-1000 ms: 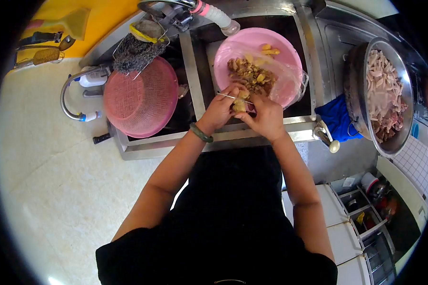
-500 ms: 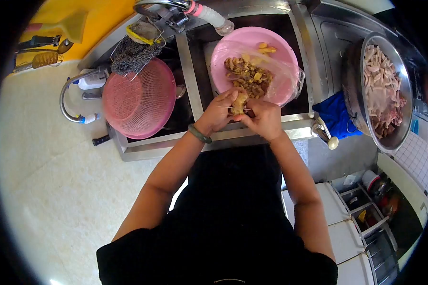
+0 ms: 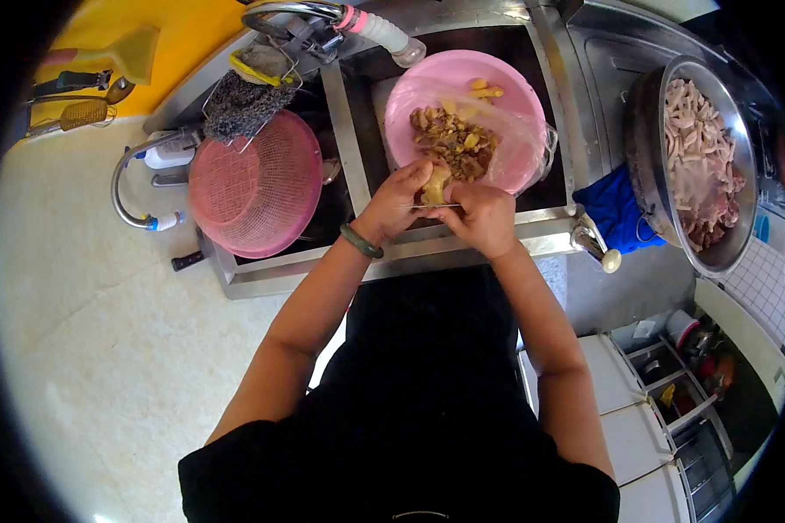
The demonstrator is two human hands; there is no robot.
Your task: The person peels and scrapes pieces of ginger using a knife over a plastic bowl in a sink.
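My left hand (image 3: 403,199), with a dark green bangle at the wrist, is closed around a pale yellow piece of ginger (image 3: 436,185). My right hand (image 3: 482,216) is closed against the ginger's near side, gripping a thin, light-coloured strip-like tool (image 3: 427,206) that crosses under it; its exact kind is unclear. Both hands are over the near rim of a pink basin (image 3: 516,87) set in the sink. Inside the basin, brown and yellow ginger pieces (image 3: 458,139) lie on a clear plastic bag (image 3: 522,144). Several peeled-looking yellow pieces (image 3: 487,91) rest towards the back.
To the left, a pink strainer basket (image 3: 279,192) stands over the other sink bowl, below a dark mesh scrubber (image 3: 244,103). A faucet (image 3: 379,30) reaches over the sink. At right sits a large steel bowl (image 3: 746,209) of pale meat strips (image 3: 698,131), beside a blue cloth (image 3: 619,209).
My hands stay together at the basin's near rim. The ginger and the thin tool have shifted slightly; the ginger remains in my left hand.
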